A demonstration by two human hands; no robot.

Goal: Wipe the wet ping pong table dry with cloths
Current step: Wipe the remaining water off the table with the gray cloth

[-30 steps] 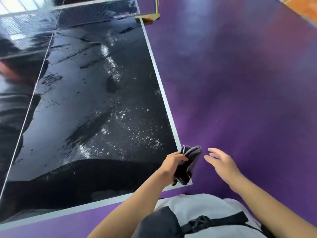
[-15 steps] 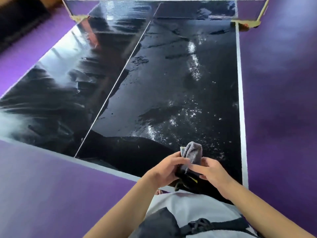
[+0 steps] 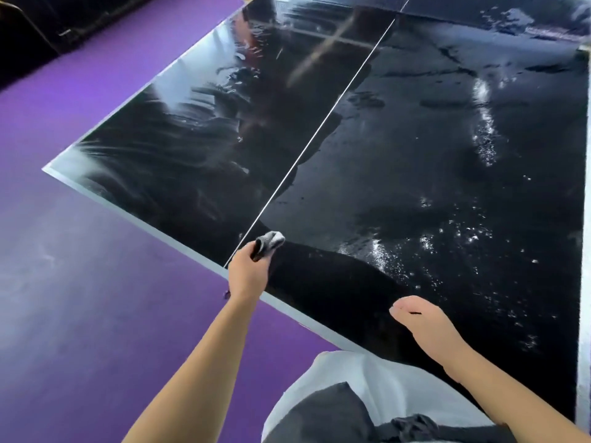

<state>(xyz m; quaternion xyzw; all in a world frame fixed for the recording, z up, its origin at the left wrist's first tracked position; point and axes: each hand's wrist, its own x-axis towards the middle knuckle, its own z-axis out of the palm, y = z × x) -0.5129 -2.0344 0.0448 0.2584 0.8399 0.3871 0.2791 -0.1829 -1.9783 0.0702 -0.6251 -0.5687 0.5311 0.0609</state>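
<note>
The black ping pong table [image 3: 399, 139] fills most of the view, glossy and wet, with water beads and puddles on its right half and streaks on its left half. A white centre line [image 3: 313, 145] runs down it. My left hand [image 3: 248, 276] grips a bunched grey cloth [image 3: 270, 241] at the near edge, right where the centre line ends. My right hand [image 3: 422, 324] hovers over the near right part of the table, fingers loosely curled, holding nothing.
Purple floor [image 3: 80, 298] surrounds the table on the left and near side. A dark bench or wall base [image 3: 48, 24] runs along the far left. The table's white edge [image 3: 582, 346] borders the right side. My white shirt and dark apron fill the bottom.
My right hand has let go of the cloth and moved right. My left hand has carried the cloth left and forward to the centre line. The view has swung left.
</note>
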